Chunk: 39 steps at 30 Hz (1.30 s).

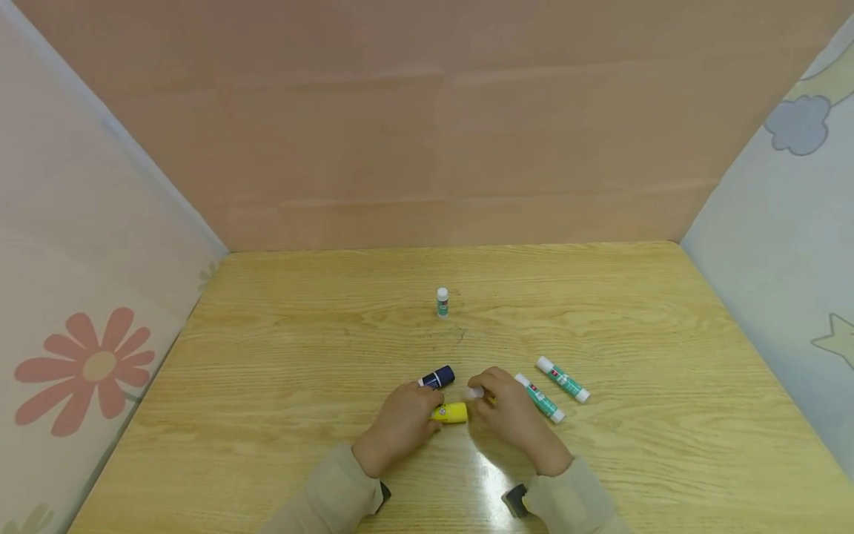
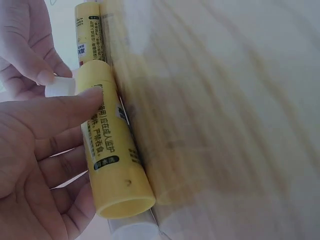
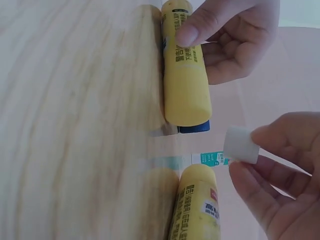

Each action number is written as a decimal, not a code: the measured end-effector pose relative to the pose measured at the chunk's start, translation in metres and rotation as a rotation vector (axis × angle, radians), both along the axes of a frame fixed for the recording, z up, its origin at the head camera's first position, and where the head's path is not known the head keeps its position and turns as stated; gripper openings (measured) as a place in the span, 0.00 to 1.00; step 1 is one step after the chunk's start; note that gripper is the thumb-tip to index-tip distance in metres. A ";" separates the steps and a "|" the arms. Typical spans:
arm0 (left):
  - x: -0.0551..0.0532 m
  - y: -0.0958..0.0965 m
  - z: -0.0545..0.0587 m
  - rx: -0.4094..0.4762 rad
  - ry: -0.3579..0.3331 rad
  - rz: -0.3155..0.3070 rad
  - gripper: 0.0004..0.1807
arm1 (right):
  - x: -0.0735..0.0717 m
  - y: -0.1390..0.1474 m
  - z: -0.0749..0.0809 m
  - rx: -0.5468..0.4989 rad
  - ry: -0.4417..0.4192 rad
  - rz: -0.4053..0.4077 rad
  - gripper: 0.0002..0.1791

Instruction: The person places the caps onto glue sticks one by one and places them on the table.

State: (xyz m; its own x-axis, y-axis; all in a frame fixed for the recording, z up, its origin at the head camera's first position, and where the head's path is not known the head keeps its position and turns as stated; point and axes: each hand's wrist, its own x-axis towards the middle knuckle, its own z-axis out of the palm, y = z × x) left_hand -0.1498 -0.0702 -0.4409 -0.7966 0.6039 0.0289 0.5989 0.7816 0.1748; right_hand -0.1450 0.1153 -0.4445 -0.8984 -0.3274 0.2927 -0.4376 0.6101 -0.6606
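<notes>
My left hand grips a yellow glue stick, thumb over its printed side and fingers behind it. The stick lies low along the wooden tabletop. Between thumb and fingertips, my right hand pinches a small white cap, held just off the end of that stick. A second yellow glue stick lies beside the right hand, mostly hidden under it in the head view. Just beyond the left fingers rests a dark blue glue stick, its near end covered by the hand.
Two green-and-white glue sticks, one nearer and one farther, lie slanted right of the right hand. A small green-and-white glue stick stands upright farther back. Panels enclose the wooden table at the back and sides.
</notes>
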 end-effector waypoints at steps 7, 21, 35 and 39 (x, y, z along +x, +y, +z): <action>0.000 0.001 0.002 0.024 -0.027 0.002 0.12 | 0.001 -0.001 0.002 -0.066 -0.042 -0.038 0.11; -0.005 -0.002 0.011 0.247 -0.241 0.039 0.13 | 0.004 0.000 0.000 -0.153 -0.111 -0.070 0.11; -0.038 -0.021 0.034 0.338 -0.218 0.104 0.17 | 0.007 0.006 -0.005 -0.187 -0.074 -0.028 0.10; -0.046 -0.024 0.035 0.370 -0.266 0.143 0.17 | 0.006 0.006 -0.005 -0.172 -0.074 -0.041 0.11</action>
State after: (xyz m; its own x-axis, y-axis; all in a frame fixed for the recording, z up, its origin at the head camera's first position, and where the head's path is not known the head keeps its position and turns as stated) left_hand -0.1956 -0.0946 -0.4059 -0.8798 0.4752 0.0054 0.3866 0.7090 0.5898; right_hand -0.1389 0.1209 -0.4498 -0.9311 -0.2412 0.2737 -0.3610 0.5012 -0.7864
